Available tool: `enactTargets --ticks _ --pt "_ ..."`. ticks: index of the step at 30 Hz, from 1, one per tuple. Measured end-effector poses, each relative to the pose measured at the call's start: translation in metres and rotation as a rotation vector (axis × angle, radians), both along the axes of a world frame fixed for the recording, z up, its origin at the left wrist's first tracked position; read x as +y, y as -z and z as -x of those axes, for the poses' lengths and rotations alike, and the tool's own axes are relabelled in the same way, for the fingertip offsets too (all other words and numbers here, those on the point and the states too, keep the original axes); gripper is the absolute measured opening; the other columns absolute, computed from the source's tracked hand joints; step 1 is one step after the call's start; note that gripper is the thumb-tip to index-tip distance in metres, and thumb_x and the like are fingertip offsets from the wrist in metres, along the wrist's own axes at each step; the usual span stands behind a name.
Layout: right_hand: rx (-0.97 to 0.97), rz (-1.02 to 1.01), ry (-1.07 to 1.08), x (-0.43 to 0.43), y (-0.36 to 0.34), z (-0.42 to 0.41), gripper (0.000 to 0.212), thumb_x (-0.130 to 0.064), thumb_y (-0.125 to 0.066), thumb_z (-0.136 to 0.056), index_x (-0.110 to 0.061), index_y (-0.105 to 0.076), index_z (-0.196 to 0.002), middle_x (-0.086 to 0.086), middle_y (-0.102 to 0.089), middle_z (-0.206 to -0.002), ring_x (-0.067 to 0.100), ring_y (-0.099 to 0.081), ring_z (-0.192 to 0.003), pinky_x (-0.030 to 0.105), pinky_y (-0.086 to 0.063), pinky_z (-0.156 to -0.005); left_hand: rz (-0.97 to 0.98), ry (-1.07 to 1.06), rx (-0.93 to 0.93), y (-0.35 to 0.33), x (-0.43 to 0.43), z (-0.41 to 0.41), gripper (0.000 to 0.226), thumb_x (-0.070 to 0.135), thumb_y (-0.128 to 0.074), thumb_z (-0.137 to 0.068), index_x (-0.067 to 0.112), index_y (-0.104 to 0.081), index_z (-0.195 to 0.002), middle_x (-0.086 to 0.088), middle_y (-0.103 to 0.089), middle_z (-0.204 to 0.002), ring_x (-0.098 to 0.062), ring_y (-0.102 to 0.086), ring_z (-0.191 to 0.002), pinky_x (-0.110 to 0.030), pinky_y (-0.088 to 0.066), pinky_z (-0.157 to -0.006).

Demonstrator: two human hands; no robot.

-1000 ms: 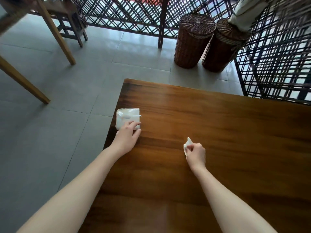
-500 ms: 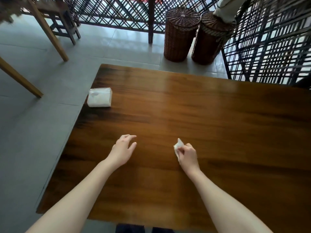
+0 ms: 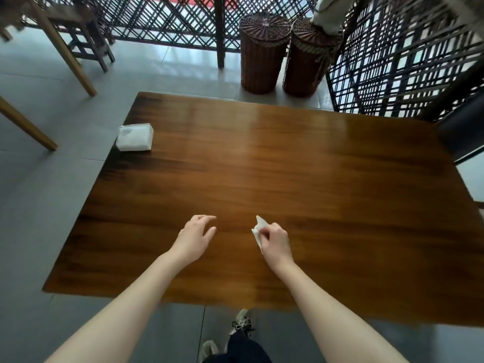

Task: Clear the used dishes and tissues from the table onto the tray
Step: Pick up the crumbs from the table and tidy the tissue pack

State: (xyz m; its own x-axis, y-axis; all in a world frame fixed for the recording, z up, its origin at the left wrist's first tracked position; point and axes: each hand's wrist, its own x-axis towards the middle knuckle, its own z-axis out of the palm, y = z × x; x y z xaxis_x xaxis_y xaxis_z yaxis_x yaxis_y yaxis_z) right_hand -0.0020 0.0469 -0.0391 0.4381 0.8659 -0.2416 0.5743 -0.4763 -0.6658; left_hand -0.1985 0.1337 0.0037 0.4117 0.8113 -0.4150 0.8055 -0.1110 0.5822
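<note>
so the left hand [image 3: 195, 238] is off the tissue pack [image 3: 135, 137] now (pack sits upper left on the bench [image 3: 314, 179]), its grip loosely spread, while the right hand [image 3: 275, 241] pinches the crumpled tissue [image 3: 258, 230] mid-frame, and with no tray in view I'd guess that tissue gets carried off next.

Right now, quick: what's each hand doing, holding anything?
Left hand: open, fingers relaxed over the table, holding nothing.
Right hand: closed grip on a crumpled white tissue.

floor: grey tiles [image 3: 157, 74] | screens: dark lattice [image 3: 157, 19], daylight behind | two lidded wicker baskets [image 3: 263, 53]
</note>
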Motion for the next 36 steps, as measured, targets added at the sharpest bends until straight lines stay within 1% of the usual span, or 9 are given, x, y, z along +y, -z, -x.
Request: enactTargets --ticks 6,11,15,20,23,27,28,32,36 --pt "-0.049 -0.088 0.174 -0.053 -0.02 -0.017 0.014 -0.011 -0.059 -0.091 -0.007 -0.071 -0.096 0.007 -0.062 -0.097 0.015 -0.058 -0.085 0.026 -0.053 -0.073 0.008 0.089 -0.018 -0.001 -0.037 -0.008 0.039 0.03 -0.045 -0.1 0.022 -0.045 -0.138 -0.004 -0.039 -0.145 -0.023 -0.042 -0.13 -0.041 -0.036 -0.109" --pt "-0.059 -0.162 0.27 -0.102 -0.036 -0.021 0.013 -0.008 -0.058 -0.092 -0.003 -0.07 -0.091 0.008 -0.063 -0.094 0.017 -0.059 -0.084 0.028 -0.052 -0.071 0.016 0.17 -0.029 0.002 -0.076 -0.019 0.04 0.032 -0.045 -0.099 0.024 -0.045 -0.139 -0.004 -0.035 -0.148 -0.023 -0.039 -0.133 -0.039 -0.035 -0.109" --pt "-0.085 -0.163 0.331 -0.137 -0.043 -0.036 0.014 -0.006 -0.056 -0.092 -0.001 -0.069 -0.089 0.009 -0.064 -0.093 0.017 -0.058 -0.083 0.017 -0.046 -0.066 0.002 0.239 -0.007 -0.002 -0.103 -0.03 0.039 0.032 -0.046 -0.099 0.023 -0.047 -0.137 -0.005 -0.036 -0.146 -0.022 -0.045 -0.126 -0.037 -0.037 -0.107" --pt "-0.108 -0.194 0.388 -0.179 -0.054 -0.073 0.013 -0.007 -0.058 -0.091 -0.003 -0.07 -0.094 0.009 -0.066 -0.096 0.017 -0.059 -0.084 0.025 -0.049 -0.073 -0.057 0.258 0.002 -0.017 -0.128 -0.061 0.038 0.031 -0.047 -0.098 0.023 -0.048 -0.136 -0.005 -0.037 -0.145 -0.023 -0.045 -0.126 -0.037 -0.038 -0.105" --pt "-0.1 -0.23 0.417 -0.2 -0.056 -0.102 0.011 -0.007 -0.06 -0.09 -0.005 -0.07 -0.094 0.007 -0.066 -0.092 0.005 -0.056 -0.068 0.011 -0.047 -0.058 -0.091 0.263 0.016 -0.022 -0.146 -0.089 0.038 0.032 -0.045 -0.099 0.024 -0.047 -0.136 -0.004 -0.037 -0.144 -0.024 -0.043 -0.127 -0.038 -0.037 -0.104" --pt "-0.096 -0.232 0.396 -0.227 -0.058 -0.148 0.01 -0.007 -0.061 -0.089 -0.006 -0.071 -0.092 0.005 -0.064 -0.089 0.002 -0.054 -0.063 0.007 -0.043 -0.05 -0.099 0.206 0.002 -0.026 -0.172 -0.128 0.038 0.032 -0.046 -0.098 0.023 -0.047 -0.136 -0.005 -0.039 -0.144 -0.024 -0.046 -0.125 -0.036 -0.039 -0.1" --pt "-0.097 -0.246 0.39 -0.234 -0.059 -0.16 0.01 -0.007 -0.061 -0.089 -0.006 -0.071 -0.092 0.005 -0.065 -0.088 0.006 -0.058 -0.066 0.009 -0.046 -0.054 -0.109 0.207 0.004 -0.027 -0.178 -0.137 0.038 0.031 -0.047 -0.098 0.023 -0.048 -0.136 -0.005 -0.039 -0.143 -0.024 -0.046 -0.125 -0.035 -0.039 -0.1" --pt "-0.101 -0.233 0.348 -0.263 -0.061 -0.204 0.012 -0.009 -0.062 -0.089 -0.006 -0.071 -0.096 0.005 -0.067 -0.093 0.018 -0.062 -0.086 0.036 -0.055 -0.079 -0.104 0.14 0.001 -0.032 -0.207 -0.172 0.038 0.031 -0.045 -0.099 0.023 -0.047 -0.136 -0.004 -0.038 -0.143 -0.025 -0.044 -0.126 -0.038 -0.039 -0.103" --pt "-0.117 -0.212 0.298 -0.288 -0.059 -0.236 0.012 -0.01 -0.062 -0.09 -0.006 -0.071 -0.097 0.007 -0.068 -0.096 0.017 -0.06 -0.086 0.033 -0.054 -0.079 -0.091 0.082 -0.009 -0.035 -0.237 -0.198 0.039 0.032 -0.045 -0.099 0.024 -0.046 -0.137 -0.002 -0.038 -0.143 -0.024 -0.047 -0.124 -0.037 -0.041 -0.1"
